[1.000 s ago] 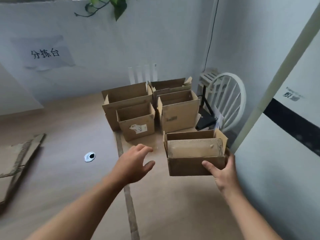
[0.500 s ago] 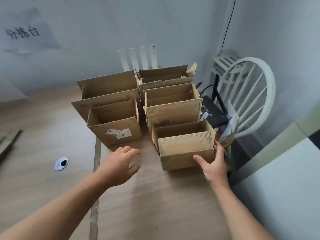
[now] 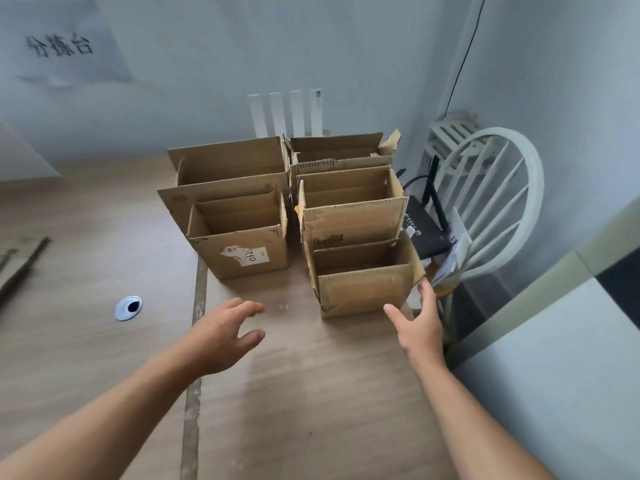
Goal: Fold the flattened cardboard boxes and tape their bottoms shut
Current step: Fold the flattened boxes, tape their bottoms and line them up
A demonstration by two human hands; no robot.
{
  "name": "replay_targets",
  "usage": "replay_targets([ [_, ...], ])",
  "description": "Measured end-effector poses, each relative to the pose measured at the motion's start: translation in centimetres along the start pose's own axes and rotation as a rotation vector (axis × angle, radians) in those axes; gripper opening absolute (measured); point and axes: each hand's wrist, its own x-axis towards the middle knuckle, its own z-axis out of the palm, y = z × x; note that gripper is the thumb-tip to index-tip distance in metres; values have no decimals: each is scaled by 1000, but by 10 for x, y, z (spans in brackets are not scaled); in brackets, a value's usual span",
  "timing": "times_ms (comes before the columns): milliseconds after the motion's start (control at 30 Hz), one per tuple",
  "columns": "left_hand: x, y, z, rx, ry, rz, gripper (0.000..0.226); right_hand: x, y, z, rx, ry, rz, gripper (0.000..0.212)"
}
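Folded box (image 3: 363, 289), judged placed in row. Right hand (image 3: 420, 327) spread beside it, left hand (image 3: 225, 334) loose; nothing held. Next: flattened cardboard (image 3: 24, 265) to be fetched.

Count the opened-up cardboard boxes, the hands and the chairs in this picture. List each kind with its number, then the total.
Cardboard boxes: 5
Hands: 2
White chair: 1
Total: 8
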Motion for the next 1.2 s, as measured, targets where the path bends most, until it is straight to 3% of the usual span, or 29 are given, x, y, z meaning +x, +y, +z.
replay_targets([
  [167, -61, -19, -14, 25, 31, -15, 44, -69, -24, -18, -72, 78, 93, 69],
  [300, -136, -40, -30, 38, 43, -70, 44, -159, -54, -8, -268, -116, -54, 37],
  [400, -210, -62, -43, 29, 69, -130, 41, -236, -89, 18, -380, -264, -233, 27],
  [667, -398, -143, -71, 189, 141, -296, 43, -414, -203, 121, -735, -497, -772, 37],
  [867, -467, -210, -98, 282, 212, -399, 45, -483, -252, 191, -1029, -449, -1048, 37],
  [1000, -482, -261, -104, 264, 205, -468, 47, -501, -269, 244, -1122, -463, -1142, 35],
  [1200, -465, -344, -123, 277, 121, -531, 46, -488, -284, 338, -1127, -558, -1128, 34],
])
